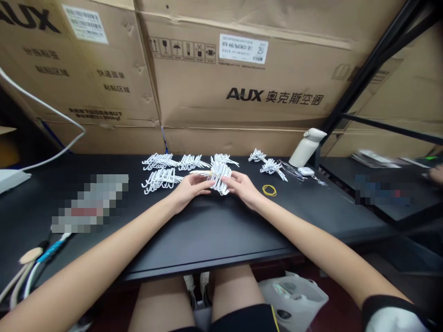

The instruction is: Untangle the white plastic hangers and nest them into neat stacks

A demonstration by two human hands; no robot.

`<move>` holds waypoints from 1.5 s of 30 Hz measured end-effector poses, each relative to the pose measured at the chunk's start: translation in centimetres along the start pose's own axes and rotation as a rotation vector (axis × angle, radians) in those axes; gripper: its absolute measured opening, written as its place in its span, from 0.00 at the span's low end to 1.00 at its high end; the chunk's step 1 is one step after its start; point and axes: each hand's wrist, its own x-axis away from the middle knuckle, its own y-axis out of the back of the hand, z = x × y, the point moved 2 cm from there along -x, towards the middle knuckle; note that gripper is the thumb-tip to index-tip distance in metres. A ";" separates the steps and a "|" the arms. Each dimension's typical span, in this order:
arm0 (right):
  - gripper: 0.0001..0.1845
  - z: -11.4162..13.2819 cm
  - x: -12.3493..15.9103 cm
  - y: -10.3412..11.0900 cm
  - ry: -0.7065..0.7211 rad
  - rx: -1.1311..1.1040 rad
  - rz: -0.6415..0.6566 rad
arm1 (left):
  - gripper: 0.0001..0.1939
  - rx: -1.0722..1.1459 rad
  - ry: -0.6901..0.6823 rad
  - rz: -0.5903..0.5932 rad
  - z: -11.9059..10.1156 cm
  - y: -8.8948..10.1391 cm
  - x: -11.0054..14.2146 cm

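Observation:
Both hands hold one bundle of white hooks point(220, 177) just above the black table. My left hand point(191, 189) is closed on its straight-stem end, where a bit of yellow shows around the stems. My right hand point(244, 188) pinches the curved ends from the other side. Behind and to the left lie more bundles of white hooks point(162, 180), in two rows. Two smaller bundles of hooks point(273, 168) rest to the right. Yellow rubber bands point(269, 190) lie on the table beside my right hand.
A white bottle point(306, 147) stands at the back right, near a small white case point(305, 171) and a cord. Large cardboard boxes point(194, 101) wall off the back. A blurred-out flat object point(92, 203) lies left. Black shelf posts point(360, 87) rise right; a bag point(294, 299) sits below.

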 end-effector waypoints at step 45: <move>0.06 1.1 -2.6 8.7 -0.276 -0.657 -0.729 | 0.19 -0.048 0.058 -0.046 -0.2 1.1 -0.4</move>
